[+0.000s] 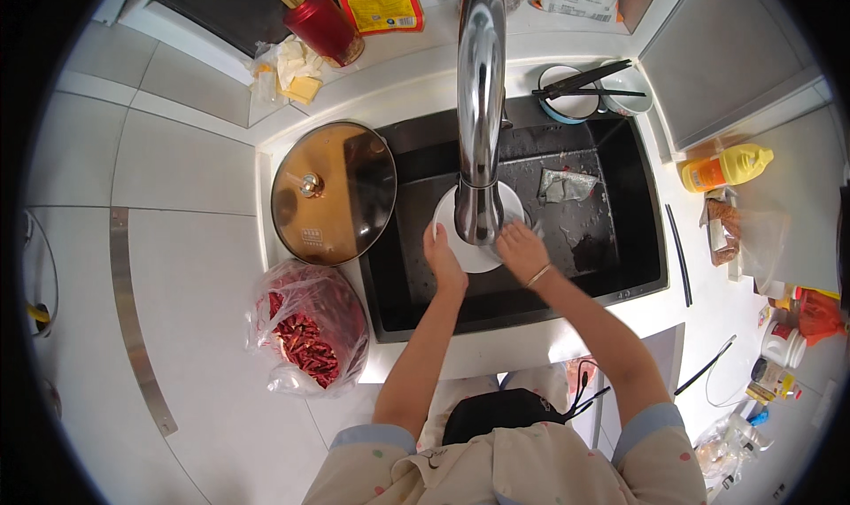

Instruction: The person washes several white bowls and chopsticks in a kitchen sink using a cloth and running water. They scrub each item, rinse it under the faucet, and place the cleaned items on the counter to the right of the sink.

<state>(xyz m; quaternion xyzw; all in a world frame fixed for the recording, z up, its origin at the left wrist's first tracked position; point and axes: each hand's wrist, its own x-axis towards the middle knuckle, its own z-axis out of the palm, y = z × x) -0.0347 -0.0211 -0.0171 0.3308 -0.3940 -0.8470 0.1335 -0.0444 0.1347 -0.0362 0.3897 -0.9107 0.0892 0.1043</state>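
Observation:
My left hand [445, 259] grips the left rim of a white round plate [470, 258] over the black sink [431, 319]. At the plate's right side, my right hand [524, 249] presses a greyish cloth [536, 227] to it; the cloth is blurred and mostly under the fingers. A chrome faucet [481, 106] arches over the plate and hides its middle. Whether water runs, I cannot tell. To the right on the sink floor lies a crumpled silvery wrapper or cloth [566, 186], with wet patches and bits of residue around it.
A glass lid [332, 219] overlaps the sink's left edge, beside a plastic bag of dried red chilies [305, 342]. Black chopsticks [584, 83] lie across two bowls [627, 87] at the back right corner. A yellow detergent bottle [740, 166] and a dark stick [679, 256] lie on the right.

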